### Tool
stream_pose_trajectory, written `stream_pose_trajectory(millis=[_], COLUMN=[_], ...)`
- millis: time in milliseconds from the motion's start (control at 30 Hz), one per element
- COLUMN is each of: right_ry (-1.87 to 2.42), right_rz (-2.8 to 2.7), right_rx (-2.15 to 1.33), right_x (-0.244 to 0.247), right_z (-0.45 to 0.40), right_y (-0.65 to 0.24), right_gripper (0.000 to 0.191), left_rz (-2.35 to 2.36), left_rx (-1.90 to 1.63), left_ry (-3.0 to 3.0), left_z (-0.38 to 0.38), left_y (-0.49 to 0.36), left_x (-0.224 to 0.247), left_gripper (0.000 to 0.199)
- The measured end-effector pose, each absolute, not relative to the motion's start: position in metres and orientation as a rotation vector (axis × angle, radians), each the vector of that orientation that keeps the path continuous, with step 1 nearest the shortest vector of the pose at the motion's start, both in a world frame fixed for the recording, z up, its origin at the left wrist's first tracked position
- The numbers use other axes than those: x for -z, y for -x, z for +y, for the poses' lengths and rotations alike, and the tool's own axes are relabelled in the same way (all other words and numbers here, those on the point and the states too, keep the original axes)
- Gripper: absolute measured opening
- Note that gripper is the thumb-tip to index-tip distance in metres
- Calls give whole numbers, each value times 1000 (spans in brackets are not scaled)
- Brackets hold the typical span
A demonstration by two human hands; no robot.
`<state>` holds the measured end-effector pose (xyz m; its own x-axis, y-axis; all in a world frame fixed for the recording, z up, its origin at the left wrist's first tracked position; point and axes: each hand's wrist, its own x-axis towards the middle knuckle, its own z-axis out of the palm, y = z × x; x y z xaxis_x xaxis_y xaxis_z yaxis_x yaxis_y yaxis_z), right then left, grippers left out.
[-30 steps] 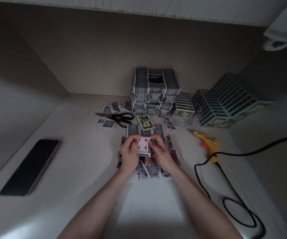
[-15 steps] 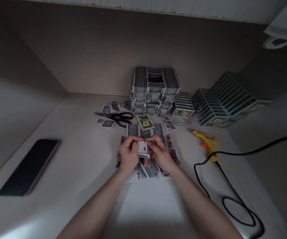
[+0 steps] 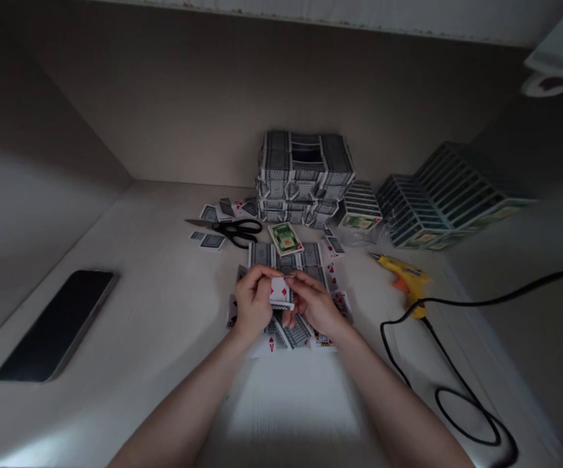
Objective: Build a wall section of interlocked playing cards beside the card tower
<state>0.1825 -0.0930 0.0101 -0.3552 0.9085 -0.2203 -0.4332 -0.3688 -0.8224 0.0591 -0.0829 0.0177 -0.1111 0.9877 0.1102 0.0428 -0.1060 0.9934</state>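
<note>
A playing card (image 3: 278, 287) with red diamonds and folded edges is held up between my two hands. My left hand (image 3: 253, 304) grips its left side, thumb across the face. At the upper right edge, my right hand (image 3: 316, 304) pinches the same card, other fingers curled behind it. Right below lie overlapping playing cards (image 3: 295, 334), some showing patterned backs and others red faces. More cards (image 3: 311, 254) are laid side by side beyond my fingers. My hands hide the middle of this layout.
Behind stands a box built of folded cards (image 3: 305, 175), with a green card pack (image 3: 285, 238) before it. Black-handled scissors (image 3: 237, 229) lie among card pieces. At right are a yellow glue gun (image 3: 411, 279), its looping cord, and stacked card packs (image 3: 422, 208). A phone (image 3: 57, 325) lies left.
The fingertips of my right hand have shifted slightly along the card's upper edge. Both hands keep hold of the card, and the surrounding things stay put.
</note>
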Motion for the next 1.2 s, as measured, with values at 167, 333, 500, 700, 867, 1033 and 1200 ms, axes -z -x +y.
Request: stream_pose_trajectory(millis=[167,333,500,700,867,1033,1200], right_ry=[852,760,627,732,767,740,750], right_rz=[-825,-814,-762,-698,-705,-702,-689], right_rx=[-1900,-1988,-2091,-2163,-2239,-2224,-2244], right_x=[-15,-12,-7,-8,-9,-8,-7], right_z=[-92,-90,-88,-88,-87,-88,-88], right_y=[-184,-189,-194,-191,-194,-196,-195], right_gripper=[21,19,30,50,44,36,35], left_rz=[1192,1199,1246,1228,1216,1207,1108], left_rx=[-1330,-1319,-1314,-1282,-1280,-1266,-1251], left_ry=[-1224,-1200,-1212,-1252,-1320,-1303,-1270], left_z=[-83,-82,-81,-82,-81,-82,-85], left_y=[-59,-59,-59,-59,-59,-57,-54], left_x=[-21,-23,-23,-22,-19,-18,-23], left_gripper=[14,15,15,15,15,16,17])
